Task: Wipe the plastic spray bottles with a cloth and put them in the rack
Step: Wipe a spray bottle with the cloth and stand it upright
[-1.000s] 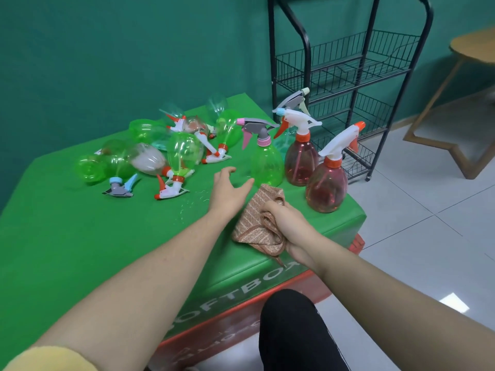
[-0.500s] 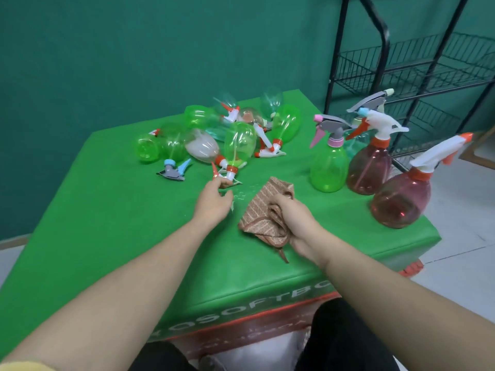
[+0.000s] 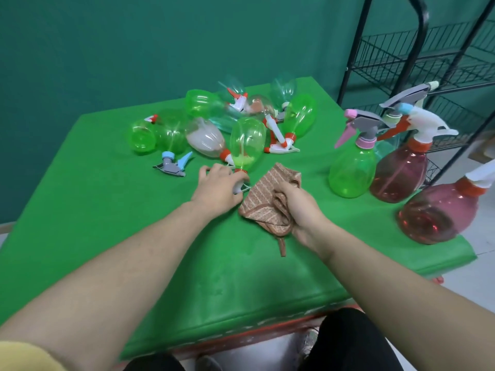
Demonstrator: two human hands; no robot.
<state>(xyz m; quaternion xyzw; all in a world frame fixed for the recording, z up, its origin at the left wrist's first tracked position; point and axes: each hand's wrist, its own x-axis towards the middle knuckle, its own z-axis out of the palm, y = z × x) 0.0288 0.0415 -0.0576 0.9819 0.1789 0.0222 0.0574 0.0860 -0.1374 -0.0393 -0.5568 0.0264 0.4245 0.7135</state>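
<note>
Several plastic spray bottles lie in a heap (image 3: 222, 124) at the back of the green table (image 3: 107, 215). My left hand (image 3: 218, 187) grips the white trigger head of a green bottle (image 3: 247, 144) that lies tilted at the front of the heap. My right hand (image 3: 298, 207) holds a bunched brown striped cloth (image 3: 267, 199) on the table, just right of my left hand. A green bottle (image 3: 352, 170) and two reddish bottles (image 3: 399, 175) (image 3: 439, 212) stand upright at the right. The black wire rack (image 3: 417, 54) stands behind them.
A loose grey and blue trigger head (image 3: 172, 164) lies left of my left hand. The table's right edge runs close under the upright bottles, with pale floor tiles (image 3: 479, 242) beyond. My dark-clad knees (image 3: 351, 341) show below the near edge.
My left hand has moved from the table's middle to the heap and taken hold of the green bottle's trigger head. The view has swung left. My right hand keeps hold of the cloth.
</note>
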